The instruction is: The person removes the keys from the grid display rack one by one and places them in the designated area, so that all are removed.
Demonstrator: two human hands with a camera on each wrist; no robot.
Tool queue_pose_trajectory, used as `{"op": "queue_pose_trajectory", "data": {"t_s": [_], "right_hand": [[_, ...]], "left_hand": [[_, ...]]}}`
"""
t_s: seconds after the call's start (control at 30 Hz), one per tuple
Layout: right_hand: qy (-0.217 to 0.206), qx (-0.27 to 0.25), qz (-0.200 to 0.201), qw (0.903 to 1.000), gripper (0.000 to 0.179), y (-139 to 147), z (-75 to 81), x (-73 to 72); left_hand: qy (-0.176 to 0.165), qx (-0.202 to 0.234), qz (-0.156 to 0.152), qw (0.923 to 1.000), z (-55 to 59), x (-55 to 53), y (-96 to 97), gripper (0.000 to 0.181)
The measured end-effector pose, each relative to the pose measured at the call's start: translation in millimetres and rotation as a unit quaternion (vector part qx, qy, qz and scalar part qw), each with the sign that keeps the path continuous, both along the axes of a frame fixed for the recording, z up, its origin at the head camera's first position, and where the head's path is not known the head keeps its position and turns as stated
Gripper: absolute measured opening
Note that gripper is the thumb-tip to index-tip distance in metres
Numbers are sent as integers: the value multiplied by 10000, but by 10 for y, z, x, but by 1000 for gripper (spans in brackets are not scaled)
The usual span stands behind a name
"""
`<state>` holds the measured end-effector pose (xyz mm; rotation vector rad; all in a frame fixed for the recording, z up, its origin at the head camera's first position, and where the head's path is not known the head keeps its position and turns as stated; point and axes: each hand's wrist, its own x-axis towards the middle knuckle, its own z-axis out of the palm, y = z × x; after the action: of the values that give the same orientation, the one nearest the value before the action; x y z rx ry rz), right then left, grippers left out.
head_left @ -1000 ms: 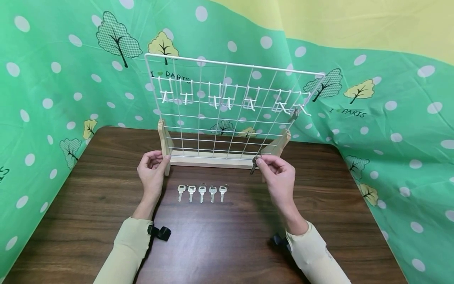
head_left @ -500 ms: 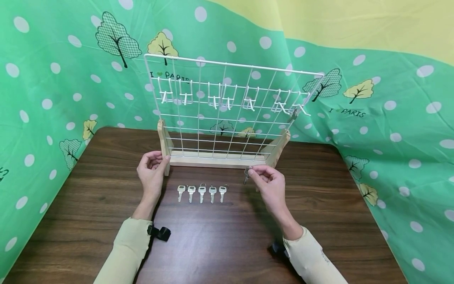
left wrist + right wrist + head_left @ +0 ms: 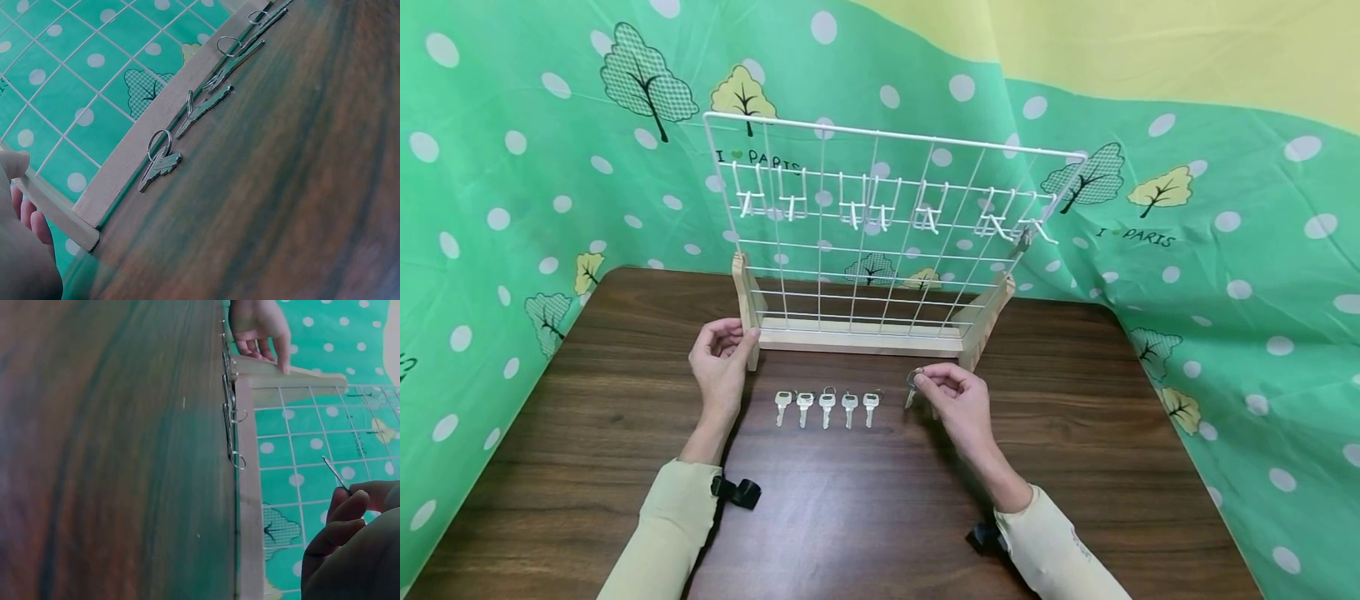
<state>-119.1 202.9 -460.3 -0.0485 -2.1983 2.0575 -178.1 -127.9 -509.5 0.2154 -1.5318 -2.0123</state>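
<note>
My right hand (image 3: 961,408) pinches a small metal key (image 3: 910,397) near its ring, between thumb and forefinger, in front of the stand's right end. In the right wrist view the held key (image 3: 335,472) points up from the fingertips. My left hand (image 3: 718,371) grips the left wooden leg (image 3: 745,296) of a white wire grid rack (image 3: 861,340), thumb on the front side. Several silver keys with rings (image 3: 827,403) lie in a row on the table before the rack. White hooks (image 3: 853,215) line the grid's upper part, and a grey key (image 3: 1021,243) hangs at the rightmost one.
The dark wood-grain table (image 3: 850,517) carries everything. Behind it hangs a green dotted cloth (image 3: 535,167) with tree prints. The rack's right wooden leg (image 3: 988,321) stands just behind my right hand. A black strap device (image 3: 741,492) sits on the left wrist.
My right hand has moved left and toward the front, away from the rack's right leg, carrying the key down closer to the table. My left hand stays on the left leg.
</note>
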Motion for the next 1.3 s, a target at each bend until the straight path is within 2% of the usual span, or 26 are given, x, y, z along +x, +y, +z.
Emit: {"op": "queue_pose_trajectory", "data": {"t_s": [0.3, 0.57, 0.87, 1.1, 1.3], "right_hand": [[-479, -4, 230, 9986, 12, 4, -132, -32], [-718, 386, 500, 9954, 13, 18, -254, -62], [-738, 1193, 566, 9885, 8, 32, -349, -86], [-478, 1973, 482, 9780, 7, 48, -373, -94], [-291, 2413, 430, 9691, 4, 62, -386, -105]], "left_hand": [[5, -18, -8, 10000, -5, -4, -7, 31], [-11, -13, -2, 10000, -9, -7, -8, 31], [12, -23, -10, 10000, -1, -5, -5, 31], [13, -40, -6, 10000, -6, -9, -1, 32], [42, 33, -13, 10000, 5, -6, 4, 32]]}}
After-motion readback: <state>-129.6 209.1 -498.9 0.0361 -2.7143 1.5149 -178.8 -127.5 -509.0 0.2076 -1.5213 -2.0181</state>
